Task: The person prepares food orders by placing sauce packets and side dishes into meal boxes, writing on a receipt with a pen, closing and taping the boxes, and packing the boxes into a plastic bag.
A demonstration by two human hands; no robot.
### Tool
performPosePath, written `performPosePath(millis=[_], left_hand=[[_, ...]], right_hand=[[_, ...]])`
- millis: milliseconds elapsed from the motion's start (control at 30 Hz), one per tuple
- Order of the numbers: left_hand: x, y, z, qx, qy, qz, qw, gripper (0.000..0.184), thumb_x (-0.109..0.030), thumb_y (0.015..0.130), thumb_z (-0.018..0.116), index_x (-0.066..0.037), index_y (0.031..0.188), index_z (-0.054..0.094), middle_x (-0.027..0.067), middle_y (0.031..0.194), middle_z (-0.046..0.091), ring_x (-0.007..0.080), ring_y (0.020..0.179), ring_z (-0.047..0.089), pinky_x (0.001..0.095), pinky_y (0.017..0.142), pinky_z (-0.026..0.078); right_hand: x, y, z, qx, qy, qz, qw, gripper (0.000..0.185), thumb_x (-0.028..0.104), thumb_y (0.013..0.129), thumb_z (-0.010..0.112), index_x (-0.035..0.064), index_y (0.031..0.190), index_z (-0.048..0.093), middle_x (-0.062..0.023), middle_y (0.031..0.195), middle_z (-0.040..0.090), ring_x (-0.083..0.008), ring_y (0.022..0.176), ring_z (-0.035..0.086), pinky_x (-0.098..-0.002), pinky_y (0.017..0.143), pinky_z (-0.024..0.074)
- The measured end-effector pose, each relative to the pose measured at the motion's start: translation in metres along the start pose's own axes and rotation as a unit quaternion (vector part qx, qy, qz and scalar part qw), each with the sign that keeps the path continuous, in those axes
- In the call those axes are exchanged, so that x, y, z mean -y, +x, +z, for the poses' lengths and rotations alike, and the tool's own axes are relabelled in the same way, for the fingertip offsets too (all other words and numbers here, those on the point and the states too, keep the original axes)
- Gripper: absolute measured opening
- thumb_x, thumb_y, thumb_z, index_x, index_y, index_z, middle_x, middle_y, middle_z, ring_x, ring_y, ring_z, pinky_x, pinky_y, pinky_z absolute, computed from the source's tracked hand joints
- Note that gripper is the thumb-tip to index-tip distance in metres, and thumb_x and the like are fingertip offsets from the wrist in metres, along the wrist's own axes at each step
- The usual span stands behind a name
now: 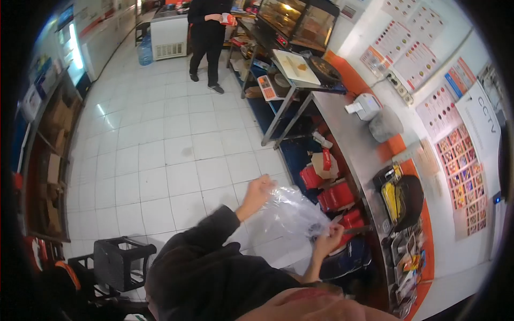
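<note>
A clear plastic bag (295, 209) hangs stretched between my two hands above the tiled floor. At its upper left edge, the fingers of my left hand (258, 193) are closed on the thin film. My right hand (327, 241) pinches the opposite edge, close to the steel counter. The bag looks crumpled and see-through, with floor tiles showing behind it. I cannot make out anything inside it. A dark sleeve covers my left forearm down to near the wrist.
A steel counter (350, 125) runs along the right, with red boxes (336, 196) on the shelf below. A black stool (122, 265) stands at lower left. Farther off, a person in dark clothes (206, 37) holds a red and white container (228, 20). Shelves (51, 136) line the left wall.
</note>
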State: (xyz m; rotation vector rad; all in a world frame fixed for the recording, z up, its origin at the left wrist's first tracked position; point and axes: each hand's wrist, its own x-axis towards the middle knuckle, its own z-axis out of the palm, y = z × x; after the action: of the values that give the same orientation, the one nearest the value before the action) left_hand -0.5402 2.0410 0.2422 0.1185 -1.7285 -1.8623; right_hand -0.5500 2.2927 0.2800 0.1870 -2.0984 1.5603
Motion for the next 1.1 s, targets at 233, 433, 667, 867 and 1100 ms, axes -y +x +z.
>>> performPosePath(millis=[233, 433, 667, 867, 1100], left_hand=[[-0.005, 0.033, -0.019, -0.005, 0.124, 0.1, 0.987, 0.02, -0.012, 0.091, 0.056, -0.005, 0.077, 0.045, 0.0004, 0.063, 0.04, 0.0073, 0.058, 0.041, 0.0248, 0.054, 0.04], [-0.019, -0.006, 0.035, 0.097, 0.033, -0.023, 0.994, 0.022, -0.017, 0.093, 0.056, -0.001, 0.079, 0.05, 0.005, 0.06, 0.044, 0.0093, 0.055, 0.039, 0.0277, 0.052, 0.038], [-0.009, 0.031, 0.029, 0.016, 0.011, 0.084, 0.996, 0.013, -0.012, 0.092, 0.048, -0.005, 0.083, 0.042, 0.0047, 0.083, 0.049, 0.0169, 0.075, 0.051, 0.033, 0.073, 0.051], [-0.046, -0.08, 0.16, 0.394, -0.162, -0.221, 0.877, 0.026, -0.014, 0.087, 0.058, -0.001, 0.109, 0.052, 0.0116, 0.109, 0.056, 0.0234, 0.102, 0.055, 0.0395, 0.086, 0.05], [-0.001, -0.112, 0.168, 0.554, -0.134, -0.17, 0.804, 0.028, -0.018, 0.087, 0.05, 0.003, 0.104, 0.058, 0.0161, 0.094, 0.061, 0.0253, 0.083, 0.061, 0.0358, 0.077, 0.052]], right_hand=[[-0.059, 0.005, -0.069, -0.004, -0.147, 0.062, 0.987, 0.042, 0.019, 0.083, 0.063, -0.0014, 0.117, 0.051, -0.0201, 0.098, 0.057, -0.0325, 0.088, 0.054, -0.0424, 0.078, 0.0425], [0.003, -0.03, -0.039, 0.069, -0.264, -0.018, 0.962, 0.021, 0.013, 0.084, 0.063, 0.0022, 0.1, 0.055, -0.0155, 0.088, 0.058, -0.0331, 0.084, 0.056, -0.0418, 0.074, 0.0436], [0.02, -0.071, -0.144, -0.398, -0.149, 0.057, 0.903, 0.018, 0.006, 0.086, 0.061, 0.0024, 0.102, 0.052, -0.0079, 0.091, 0.056, -0.0168, 0.085, 0.054, -0.0311, 0.078, 0.0447], [0.061, -0.131, -0.119, -0.349, 0.085, 0.13, 0.924, 0.016, 0.014, 0.084, 0.061, 0.0025, 0.094, 0.058, -0.0073, 0.085, 0.059, -0.018, 0.08, 0.058, -0.0305, 0.074, 0.0467], [0.083, -0.317, -0.17, -0.6, -0.232, 0.103, 0.758, 0.025, 0.009, 0.078, 0.068, 0.0043, 0.065, 0.048, -0.0024, 0.068, 0.049, -0.0104, 0.067, 0.046, -0.0294, 0.06, 0.0395]])
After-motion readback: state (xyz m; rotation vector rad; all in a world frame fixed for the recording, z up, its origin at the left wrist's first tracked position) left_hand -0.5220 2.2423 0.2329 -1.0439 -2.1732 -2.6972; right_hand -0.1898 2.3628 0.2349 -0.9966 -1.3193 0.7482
